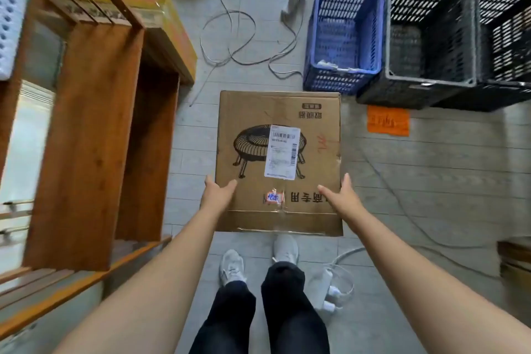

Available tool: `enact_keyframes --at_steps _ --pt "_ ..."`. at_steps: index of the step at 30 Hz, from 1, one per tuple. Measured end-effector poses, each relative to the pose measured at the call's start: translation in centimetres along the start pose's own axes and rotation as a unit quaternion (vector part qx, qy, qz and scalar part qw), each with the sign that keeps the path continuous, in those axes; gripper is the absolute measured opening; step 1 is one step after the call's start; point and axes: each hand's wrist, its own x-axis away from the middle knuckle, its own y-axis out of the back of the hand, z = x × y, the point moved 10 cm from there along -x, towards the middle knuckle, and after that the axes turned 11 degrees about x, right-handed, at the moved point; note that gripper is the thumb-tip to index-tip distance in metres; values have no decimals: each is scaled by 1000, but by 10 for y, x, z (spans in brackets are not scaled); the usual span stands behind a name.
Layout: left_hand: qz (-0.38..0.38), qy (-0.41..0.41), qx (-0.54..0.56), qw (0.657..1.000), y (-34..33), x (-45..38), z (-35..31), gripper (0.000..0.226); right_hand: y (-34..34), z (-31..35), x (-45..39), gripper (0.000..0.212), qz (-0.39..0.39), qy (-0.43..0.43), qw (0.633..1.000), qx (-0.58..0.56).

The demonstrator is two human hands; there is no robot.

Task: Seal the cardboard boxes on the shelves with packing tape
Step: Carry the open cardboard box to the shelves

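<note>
A brown cardboard box (258, 123) with a printed drawing and a white shipping label (282, 152) is held out in front of me above the floor. My left hand (218, 192) holds its left edge, thumb lying on the top face and fingers down the side. My right hand (342, 195) holds the right edge in the same way, thumb on top. A strip of clear tape runs along the box's near end. No tape roll is in view.
A wooden shelf unit (94, 123) stands at the left, with a yellow box (161, 17) behind it. A blue crate (344, 34) and two black crates (431, 37) stand at the back right. Cables (230, 26), a white adapter (324, 284) and an orange paper (388, 121) lie on the floor.
</note>
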Motion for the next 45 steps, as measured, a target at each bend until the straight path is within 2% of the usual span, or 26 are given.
enact_keyframes --at_steps 4,7,11,14,19,23,29,37,41,44,45 --pt "28 0 45 999 -3 -12 10 84 -4 -5 -10 72 -5 2 998 -67" --pt "32 -10 54 998 1 -5 6 82 -1 -8 -8 70 -1 -2 996 -95" --pt "41 -50 75 995 12 22 -14 60 25 10 10 53 -17 31 988 -153" --pt "61 -45 122 990 28 47 -32 56 46 31 31 37 8 40 985 -167" --pt "109 -40 204 972 47 94 -68 48 69 61 63 38 71 50 967 -239" --pt "134 -40 262 955 50 132 -89 41 78 74 90 54 108 26 939 -325" --pt "143 -48 277 949 71 192 -125 47 101 94 132 54 115 18 928 -353" --pt "112 -55 270 955 130 249 -179 48 124 146 193 55 113 28 912 -393" --pt "126 -55 285 949 165 253 -202 57 130 180 216 54 95 32 903 -417" --pt "113 -78 307 942 203 250 -225 86 132 211 228 54 77 37 903 -421" --pt "113 -90 301 943 214 254 -237 84 133 222 232 53 68 40 903 -423"
